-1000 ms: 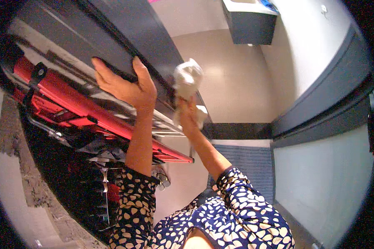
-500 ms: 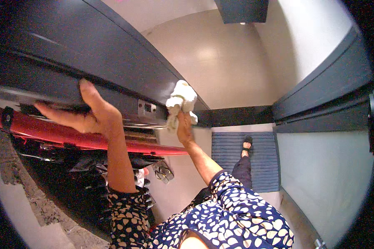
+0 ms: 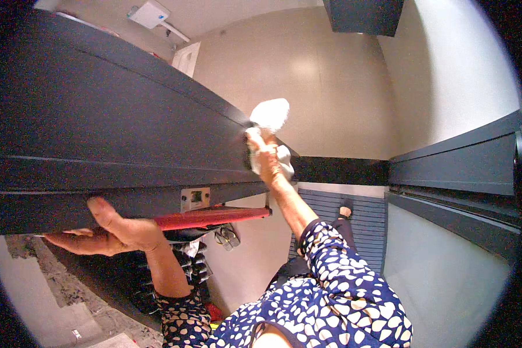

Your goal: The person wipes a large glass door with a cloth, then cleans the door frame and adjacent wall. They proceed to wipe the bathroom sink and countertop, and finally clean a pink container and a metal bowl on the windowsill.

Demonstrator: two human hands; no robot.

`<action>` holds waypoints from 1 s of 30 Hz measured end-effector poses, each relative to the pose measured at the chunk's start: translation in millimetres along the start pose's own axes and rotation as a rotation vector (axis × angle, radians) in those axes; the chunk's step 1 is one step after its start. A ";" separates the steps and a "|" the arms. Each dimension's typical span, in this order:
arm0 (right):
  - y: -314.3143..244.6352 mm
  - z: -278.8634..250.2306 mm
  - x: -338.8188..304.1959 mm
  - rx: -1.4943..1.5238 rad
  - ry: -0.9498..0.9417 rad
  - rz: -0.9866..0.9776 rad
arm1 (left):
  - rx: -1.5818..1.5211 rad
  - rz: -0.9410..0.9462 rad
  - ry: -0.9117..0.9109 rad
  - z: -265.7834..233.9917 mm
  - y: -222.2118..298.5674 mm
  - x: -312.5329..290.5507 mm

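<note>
A dark grey door (image 3: 122,122) reaches across the left side, with a metal latch plate (image 3: 195,199) set in its edge. My left hand (image 3: 122,232) grips that edge, thumb on the edge band and fingers reaching beneath it. A bunched white cloth (image 3: 271,113) is held in my right hand (image 3: 267,158), against the far end of the door. Part of the cloth sticks out above my fingers and part hangs below them.
Below the door edge lies a long red bar (image 3: 214,218). A pair of flip-flops (image 3: 227,236) rests lower down. My foot (image 3: 345,211) is on a blue-grey ribbed mat (image 3: 362,232). A dark frame (image 3: 452,156) stands at the right, and a white box (image 3: 149,14) is at the top left.
The door edge and my left hand now appear lower in view, the hand closing on the edge. My right hand has moved slightly right, the cloth now flaring upward. More of the door's face shows.
</note>
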State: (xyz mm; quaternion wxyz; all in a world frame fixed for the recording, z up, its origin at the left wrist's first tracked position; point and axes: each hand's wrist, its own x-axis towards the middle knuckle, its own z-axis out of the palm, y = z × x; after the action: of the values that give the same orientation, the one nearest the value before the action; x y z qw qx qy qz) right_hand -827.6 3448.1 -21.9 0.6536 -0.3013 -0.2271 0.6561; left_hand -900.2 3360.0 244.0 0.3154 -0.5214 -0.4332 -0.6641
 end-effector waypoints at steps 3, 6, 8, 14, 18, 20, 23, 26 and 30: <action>-43.6 41.0 -19.1 -0.125 -0.193 -0.131 | -0.011 -0.028 0.042 1.3 -2.8 -9.4; -67.4 54.2 -27.4 -0.628 -0.340 -0.787 | 0.066 0.051 0.036 -11.0 -19.7 -14.2; -55.1 43.3 -18.6 -0.565 -0.358 -0.884 | 0.012 -0.025 0.081 -0.5 -10.8 -19.9; 50.4 -14.4 3.9 -0.490 -0.070 -0.066 | 0.693 0.525 -0.134 -79.0 -30.5 16.9; 132.1 -133.1 29.7 -0.967 -0.105 -0.554 | 0.606 0.411 -0.057 -64.4 -4.3 11.6; 157.0 -174.2 25.3 -0.100 -0.320 -0.329 | 0.358 0.104 0.068 -61.3 -0.1 9.3; 201.5 -180.0 4.7 0.437 0.234 0.085 | 0.930 0.837 -0.274 -77.7 -12.9 20.4; 202.2 -183.3 -16.4 0.243 0.528 0.343 | 0.890 0.767 -0.275 -74.0 -20.5 32.6; 174.3 -169.9 -21.4 0.090 0.547 0.379 | 0.574 0.529 -0.178 -14.9 -38.9 5.5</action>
State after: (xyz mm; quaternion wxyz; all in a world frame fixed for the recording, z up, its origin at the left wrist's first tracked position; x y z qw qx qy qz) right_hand -836.4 3403.1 -261.9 0.5692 -0.4741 0.0460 0.6702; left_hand -941.8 3363.3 238.6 0.5697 -0.5612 -0.4775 -0.3640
